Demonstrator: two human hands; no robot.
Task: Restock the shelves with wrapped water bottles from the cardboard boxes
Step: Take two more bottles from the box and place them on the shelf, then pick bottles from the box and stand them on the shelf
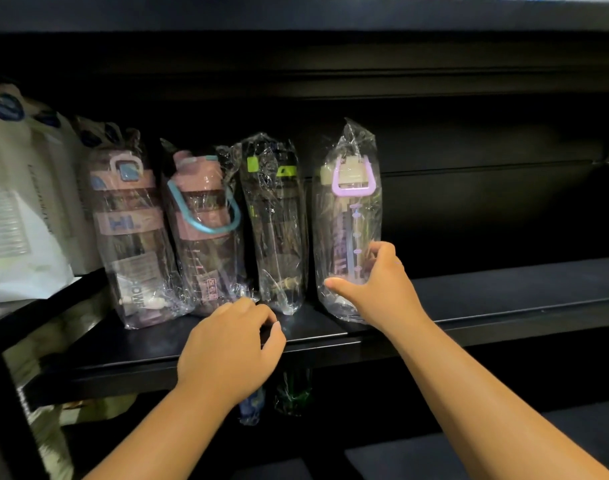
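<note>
bottle [348, 216]: clear, lilac handle, wrapped, 1 o'clock | right hand [376, 289]: grips it | left hand [227, 348]: loosely curled, seemingly empty

Shop, black display shelf [504, 282], row of plastic-wrapped water bottles [275, 220], white packaged goods [22, 220] beside them

Dim shelf — wrap glare, blurred left edge
</note>
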